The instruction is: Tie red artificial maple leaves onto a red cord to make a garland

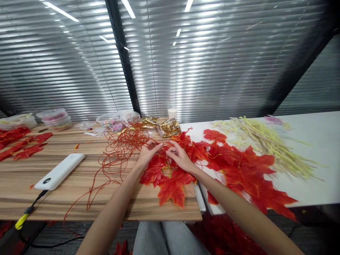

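My left hand [149,151] is closed at the fingertips on the red cord, at the right edge of a loose tangle of red cord [130,139]. Close beside it on the right, my right hand [178,154] has its fingers bent together over the same stretch of cord. Right below both hands lie red artificial maple leaves [172,187] with yellowish stems, on the wooden table. More red leaves [247,166] spread to the right onto the white table. The exact point where the fingertips meet the cord is too small to make out.
A white power bank [60,171] with a cable lies on the wooden table [106,209] at left. Behind stand plastic tubs [55,118], gold wrappers [168,127] and a paper cup [172,113]. Yellow-green strips [268,141] lie on the white table [318,148].
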`<state>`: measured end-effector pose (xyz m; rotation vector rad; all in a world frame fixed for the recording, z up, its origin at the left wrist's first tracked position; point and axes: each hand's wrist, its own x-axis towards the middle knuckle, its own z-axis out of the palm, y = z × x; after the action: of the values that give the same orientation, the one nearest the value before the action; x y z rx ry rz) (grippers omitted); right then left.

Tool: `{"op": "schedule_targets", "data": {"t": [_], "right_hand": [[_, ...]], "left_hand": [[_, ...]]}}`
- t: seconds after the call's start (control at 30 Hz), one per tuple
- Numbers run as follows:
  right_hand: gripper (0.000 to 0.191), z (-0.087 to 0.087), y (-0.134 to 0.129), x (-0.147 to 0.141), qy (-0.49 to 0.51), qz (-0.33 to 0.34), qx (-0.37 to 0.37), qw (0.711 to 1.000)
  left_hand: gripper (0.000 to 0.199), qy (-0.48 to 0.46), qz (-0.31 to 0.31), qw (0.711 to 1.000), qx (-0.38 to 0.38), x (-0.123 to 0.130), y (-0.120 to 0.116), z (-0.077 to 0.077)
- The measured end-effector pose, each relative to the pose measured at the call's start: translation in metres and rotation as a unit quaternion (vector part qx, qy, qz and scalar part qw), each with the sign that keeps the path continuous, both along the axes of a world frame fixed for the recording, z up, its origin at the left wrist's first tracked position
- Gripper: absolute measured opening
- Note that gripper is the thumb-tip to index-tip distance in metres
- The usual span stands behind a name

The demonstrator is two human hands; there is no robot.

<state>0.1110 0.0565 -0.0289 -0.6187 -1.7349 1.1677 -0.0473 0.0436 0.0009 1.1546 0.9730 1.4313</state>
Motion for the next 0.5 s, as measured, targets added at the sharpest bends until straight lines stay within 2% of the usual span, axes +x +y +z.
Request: {"op": "schedule_targets", "data": {"t": [0.5], "right_hand": [[0.052,0.0003,-0.0005,0.001,-0.008,0.013,0.005,1.0]], "left_hand": [[0.014,0.02,0.008,1.0,-0.002,-0.0029,-0.001,0.0035]]}}
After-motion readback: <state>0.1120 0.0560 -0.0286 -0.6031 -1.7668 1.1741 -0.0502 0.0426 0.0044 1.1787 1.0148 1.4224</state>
